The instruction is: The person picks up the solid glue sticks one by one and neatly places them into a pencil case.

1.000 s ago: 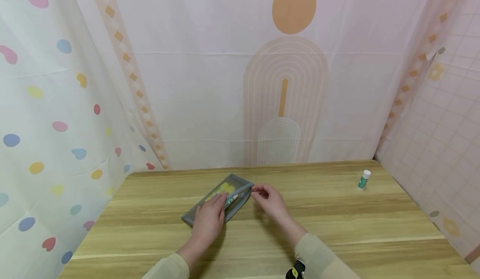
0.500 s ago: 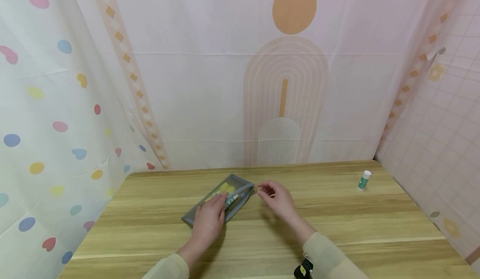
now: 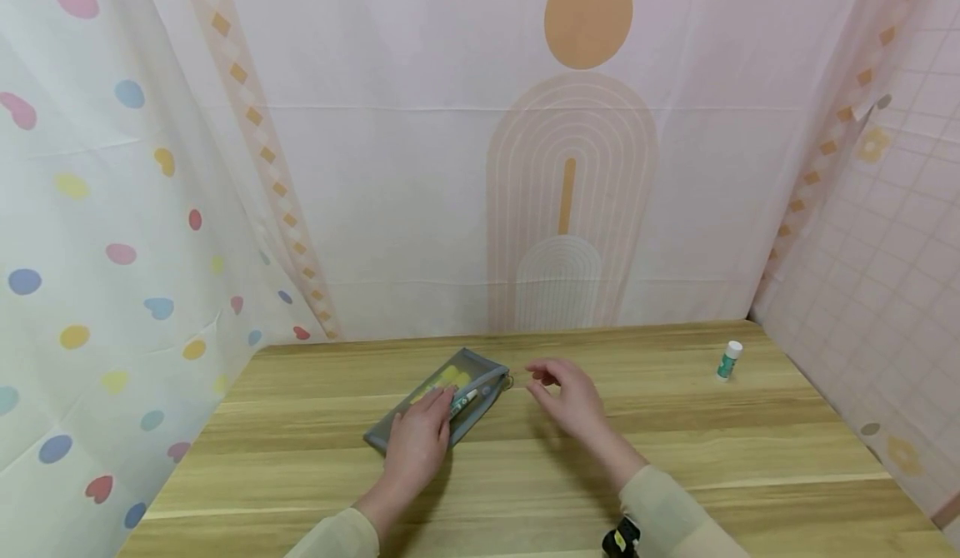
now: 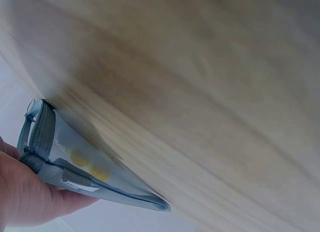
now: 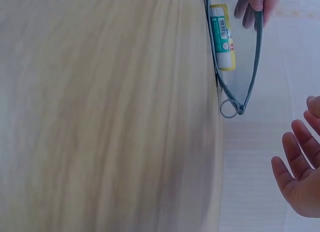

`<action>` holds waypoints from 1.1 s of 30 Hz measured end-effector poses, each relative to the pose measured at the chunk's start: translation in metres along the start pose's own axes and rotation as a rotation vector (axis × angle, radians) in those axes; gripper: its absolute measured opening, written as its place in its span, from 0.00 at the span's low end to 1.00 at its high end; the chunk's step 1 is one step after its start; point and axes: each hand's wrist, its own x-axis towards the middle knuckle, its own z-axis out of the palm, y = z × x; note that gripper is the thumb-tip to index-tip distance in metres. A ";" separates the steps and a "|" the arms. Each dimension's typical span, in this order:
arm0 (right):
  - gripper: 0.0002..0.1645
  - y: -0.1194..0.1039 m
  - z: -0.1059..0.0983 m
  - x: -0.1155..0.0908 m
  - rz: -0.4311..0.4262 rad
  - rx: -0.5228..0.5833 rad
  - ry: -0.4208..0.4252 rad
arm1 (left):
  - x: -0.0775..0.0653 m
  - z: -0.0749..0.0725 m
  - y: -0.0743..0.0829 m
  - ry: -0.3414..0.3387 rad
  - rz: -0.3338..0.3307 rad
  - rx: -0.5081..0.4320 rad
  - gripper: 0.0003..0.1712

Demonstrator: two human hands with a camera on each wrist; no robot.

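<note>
A grey mesh zip pouch (image 3: 483,377) lies slanted on the table, its mouth spread apart. My left hand (image 3: 416,440) grips the near upper edge; in the left wrist view, thumb and fingers hold the pouch (image 4: 95,172) between them. Inside, a green-and-white glue stick (image 5: 223,36) and yellow items (image 3: 450,377) show through. A ring (image 5: 228,108) hangs at the pouch's right corner. Just right of that corner, my right hand (image 3: 570,396) hovers above the table with loosely bent fingers and holds nothing. Part of the yellow items is hidden by my left hand.
Another glue stick (image 3: 727,360), white-capped and green, stands upright at the table's far right. The wooden table (image 3: 300,408) ends at a patterned curtain (image 3: 390,208) behind. Dotted fabric (image 3: 112,208) hangs at the left.
My right hand has let go at the pouch's right corner and drawn away to the right, uncovering the ring. My left hand and the pouch have stayed in place.
</note>
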 end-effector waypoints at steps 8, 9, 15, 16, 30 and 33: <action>0.15 0.006 -0.010 -0.001 -0.082 -0.118 0.013 | -0.001 0.000 0.000 -0.002 -0.004 0.002 0.21; 0.15 0.007 -0.011 -0.001 -0.098 -0.133 0.017 | -0.001 0.000 0.000 -0.003 -0.005 0.002 0.21; 0.18 0.014 -0.020 -0.002 -0.155 -0.195 0.024 | -0.001 -0.001 0.000 -0.004 -0.007 0.001 0.21; 0.18 0.015 -0.022 -0.002 -0.161 -0.205 0.024 | -0.001 -0.001 0.000 -0.004 -0.007 0.002 0.21; 0.22 0.031 -0.048 -0.007 -0.171 -0.260 0.039 | 0.000 -0.001 0.000 -0.013 -0.009 0.000 0.22; 0.22 0.033 -0.053 -0.008 -0.173 -0.269 0.045 | 0.000 0.000 0.000 -0.009 -0.006 0.001 0.22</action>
